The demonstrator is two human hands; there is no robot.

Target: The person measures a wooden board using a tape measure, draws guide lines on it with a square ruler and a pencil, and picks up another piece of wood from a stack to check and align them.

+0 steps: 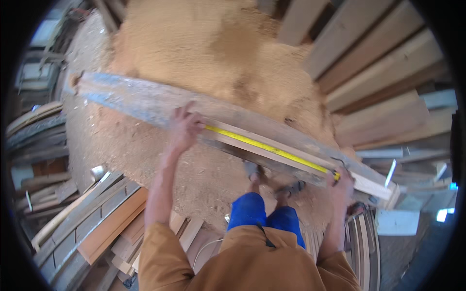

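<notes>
A yellow tape measure blade (267,148) is drawn out along a pale strip of wood (369,186), which lies lengthwise on a long worn plank (131,92) with blue paint at its left part. My left hand (186,127) pinches the blade's free end at the strip's left end, one finger raised. In my right hand (342,183) is the tape measure's case (336,176), small, yellow and dark, mostly hidden by the fingers. The blade runs straight between both hands. Beyond the right hand the strip continues to the plank's right end.
Sawdust (184,43) is heaped beyond the plank. Thick boards (369,63) lean in a fan at the far right. Lumber stacks (116,218) stand at the near left, more boards (361,242) at the near right. A pale sheet (398,222) sits by the plank's right end.
</notes>
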